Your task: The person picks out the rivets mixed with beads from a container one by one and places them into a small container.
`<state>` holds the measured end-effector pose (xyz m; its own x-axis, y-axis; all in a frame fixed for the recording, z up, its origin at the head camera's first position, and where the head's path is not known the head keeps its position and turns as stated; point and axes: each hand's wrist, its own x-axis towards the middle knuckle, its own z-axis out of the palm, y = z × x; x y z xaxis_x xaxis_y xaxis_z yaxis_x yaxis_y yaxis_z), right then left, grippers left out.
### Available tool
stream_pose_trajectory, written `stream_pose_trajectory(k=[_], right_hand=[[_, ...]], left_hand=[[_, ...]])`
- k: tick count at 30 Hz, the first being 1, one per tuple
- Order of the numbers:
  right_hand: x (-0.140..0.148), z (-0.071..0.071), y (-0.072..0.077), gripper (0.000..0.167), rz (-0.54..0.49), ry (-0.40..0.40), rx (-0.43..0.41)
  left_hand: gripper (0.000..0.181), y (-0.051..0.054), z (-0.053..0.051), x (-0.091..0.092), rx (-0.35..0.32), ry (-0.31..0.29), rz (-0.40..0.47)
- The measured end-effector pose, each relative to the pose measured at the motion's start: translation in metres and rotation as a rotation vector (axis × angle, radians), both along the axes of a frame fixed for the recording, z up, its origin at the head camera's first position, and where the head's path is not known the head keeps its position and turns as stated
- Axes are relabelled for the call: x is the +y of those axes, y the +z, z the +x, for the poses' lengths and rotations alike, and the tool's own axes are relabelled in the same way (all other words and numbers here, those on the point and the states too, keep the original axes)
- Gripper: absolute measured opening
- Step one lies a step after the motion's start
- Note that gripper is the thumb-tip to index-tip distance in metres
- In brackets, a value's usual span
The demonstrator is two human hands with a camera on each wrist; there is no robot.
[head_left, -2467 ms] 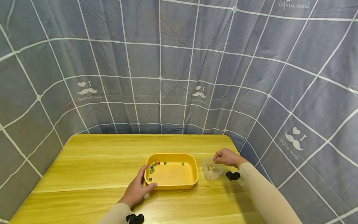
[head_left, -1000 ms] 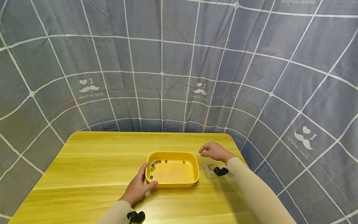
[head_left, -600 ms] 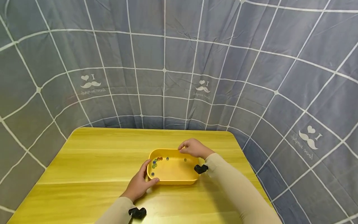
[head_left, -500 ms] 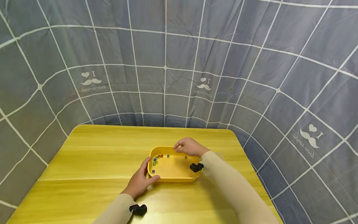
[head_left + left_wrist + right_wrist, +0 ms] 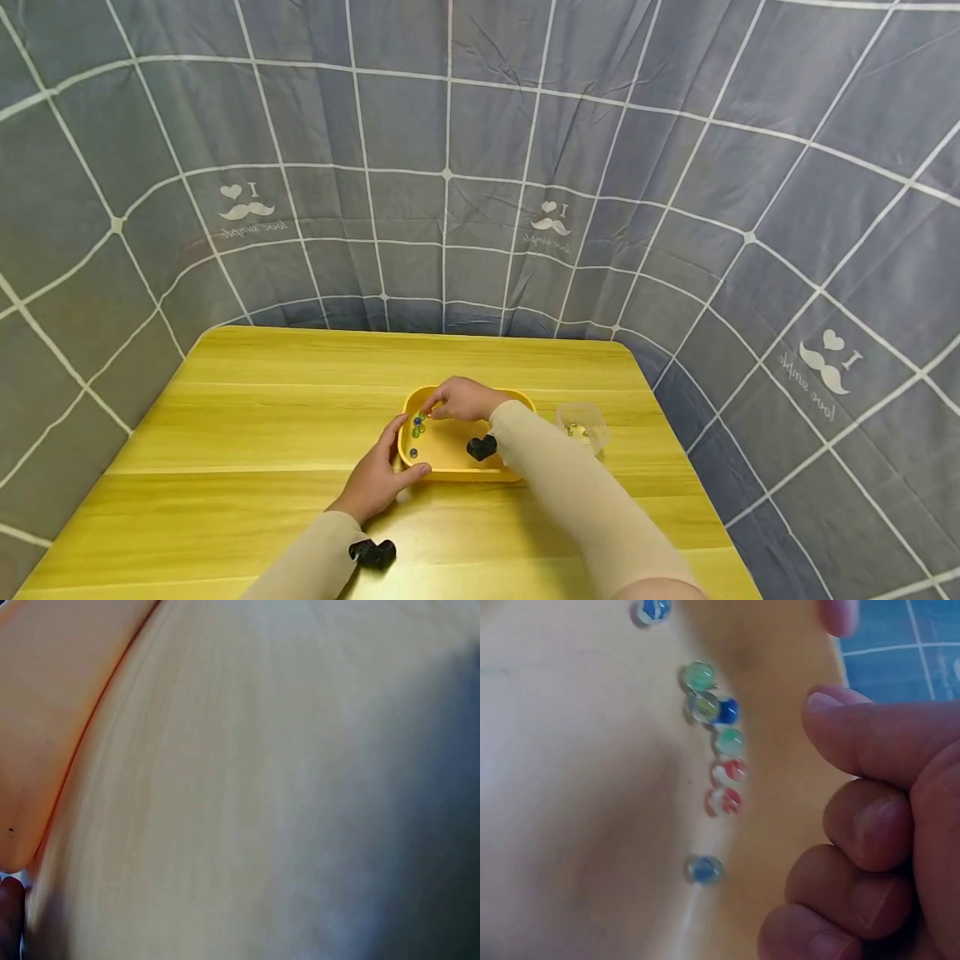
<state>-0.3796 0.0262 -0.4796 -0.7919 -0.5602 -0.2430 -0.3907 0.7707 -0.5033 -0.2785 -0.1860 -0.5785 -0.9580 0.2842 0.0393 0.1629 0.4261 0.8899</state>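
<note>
A yellow plastic tray (image 5: 468, 475) lies on the table with several glass marbles (image 5: 417, 422) gathered near its left end. My left hand (image 5: 375, 479) grips that end, thumb at the front rim and fingers along the side. Inside the tray, my right hand (image 5: 467, 400) hovers by the marbles. The right wrist view shows its lower fingers (image 5: 874, 896) curled, nothing visible in them, beside red-and-white marbles (image 5: 727, 772), a green marble (image 5: 700, 675) and a blue marble (image 5: 705, 870). The left wrist view catches only the tray's outer wall (image 5: 60, 712) and a fingertip.
To the right of the tray stands a clear plastic box (image 5: 597, 423) with several small marbles in it. Both sit on a yellow wood-grain table (image 5: 262, 417). A grey-blue checked curtain (image 5: 397, 208) hangs behind the table and along its sides.
My right hand has left the clear box and moved left across the tray to the marbles at its left end. The left hand has kept its grip on the tray.
</note>
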Motion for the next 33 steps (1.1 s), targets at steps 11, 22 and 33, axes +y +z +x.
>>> stream_pose_trajectory(k=[11, 22, 33], right_hand=[[-0.016, -0.003, -0.021, 0.032, 0.163, 0.096, -0.011], [-0.017, -0.004, -0.023, 0.028, 0.151, 0.014, 0.047], [-0.027, -0.006, -0.034, 0.028, 0.107, 0.030, 0.035]], left_hand=[[0.098, 0.001, -0.001, -0.001, 0.031, 0.006, -0.008], [0.095, 0.002, -0.004, -0.001, 0.030, 0.003, -0.007], [0.097, 0.000, -0.004, 0.000, 0.004, 0.005, 0.004]])
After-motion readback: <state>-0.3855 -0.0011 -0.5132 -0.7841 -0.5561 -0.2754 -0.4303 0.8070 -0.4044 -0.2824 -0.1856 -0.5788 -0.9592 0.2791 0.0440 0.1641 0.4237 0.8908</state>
